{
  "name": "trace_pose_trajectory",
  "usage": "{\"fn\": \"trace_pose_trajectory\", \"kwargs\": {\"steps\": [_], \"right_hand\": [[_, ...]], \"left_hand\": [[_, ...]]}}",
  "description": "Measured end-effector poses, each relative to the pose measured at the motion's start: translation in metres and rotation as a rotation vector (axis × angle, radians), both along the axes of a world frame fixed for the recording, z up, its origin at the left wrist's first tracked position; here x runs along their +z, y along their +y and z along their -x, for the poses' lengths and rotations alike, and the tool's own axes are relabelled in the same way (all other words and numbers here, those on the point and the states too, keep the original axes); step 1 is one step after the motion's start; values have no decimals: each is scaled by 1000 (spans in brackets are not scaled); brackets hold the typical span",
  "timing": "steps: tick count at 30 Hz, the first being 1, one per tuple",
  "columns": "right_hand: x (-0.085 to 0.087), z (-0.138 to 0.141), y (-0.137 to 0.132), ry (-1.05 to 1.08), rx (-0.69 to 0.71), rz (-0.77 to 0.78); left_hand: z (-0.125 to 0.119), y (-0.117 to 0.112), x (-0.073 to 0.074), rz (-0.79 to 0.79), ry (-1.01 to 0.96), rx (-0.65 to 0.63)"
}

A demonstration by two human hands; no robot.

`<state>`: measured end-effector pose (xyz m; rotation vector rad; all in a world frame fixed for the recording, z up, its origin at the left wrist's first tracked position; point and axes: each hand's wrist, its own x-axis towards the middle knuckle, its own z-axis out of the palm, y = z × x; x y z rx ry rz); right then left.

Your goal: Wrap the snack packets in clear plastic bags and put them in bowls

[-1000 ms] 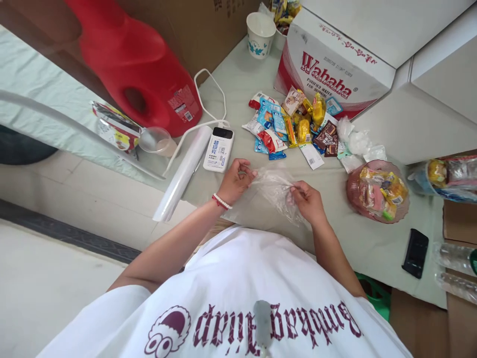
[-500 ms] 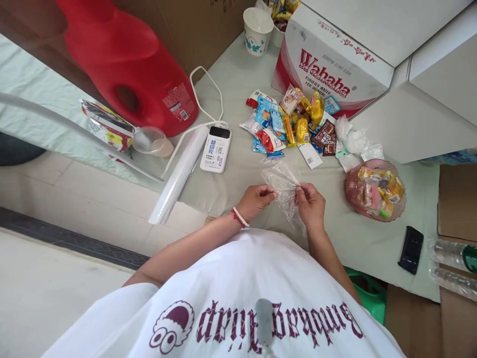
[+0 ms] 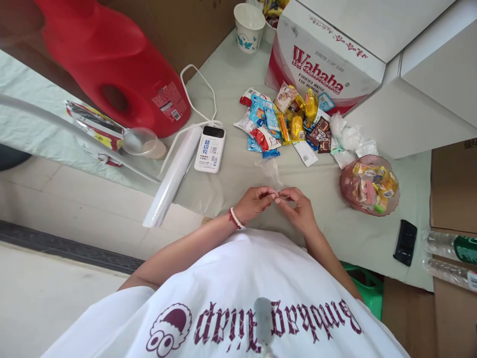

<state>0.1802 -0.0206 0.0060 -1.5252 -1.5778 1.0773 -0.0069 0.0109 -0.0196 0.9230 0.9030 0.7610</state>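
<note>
My left hand [image 3: 255,203] and my right hand [image 3: 298,209] meet fingertip to fingertip just above the near edge of the pale green table [image 3: 231,74]. Both pinch a thin clear plastic bag [image 3: 271,171], whose loose end trails away from the fingers toward the snacks. A beaded bracelet sits on my left wrist. A heap of small wrapped snacks [image 3: 286,122] lies beyond the hands.
A roll of clear bags [image 3: 173,176] and a white power bank [image 3: 209,148] lie left of the hands. A red jug [image 3: 122,74], a Wahaha carton [image 3: 324,69], a paper cup [image 3: 248,27], a filled pink snack bag [image 3: 369,185] and a black phone [image 3: 405,242] surround them.
My hands have come together from about a hand's width apart, and the clear bag, spread between them before, is now bunched at the fingertips. The camera view has shifted slightly.
</note>
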Motion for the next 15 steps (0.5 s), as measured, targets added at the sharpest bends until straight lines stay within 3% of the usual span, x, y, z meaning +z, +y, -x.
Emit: {"fn": "trace_pose_trajectory", "kwargs": {"steps": [3,9,11,15], "right_hand": [[-15,7,4,268,-150,178],[-20,3,5,593,-427,263],[-18,11,-1,568,-433,230],[-15,38,-15,512,-288,149]], "left_hand": [[3,0,-4,34,4,105],[11,4,-9,371,-203,307],[4,7,-10,394,-169,400],[-13,16,-15,324,-4,618]]}}
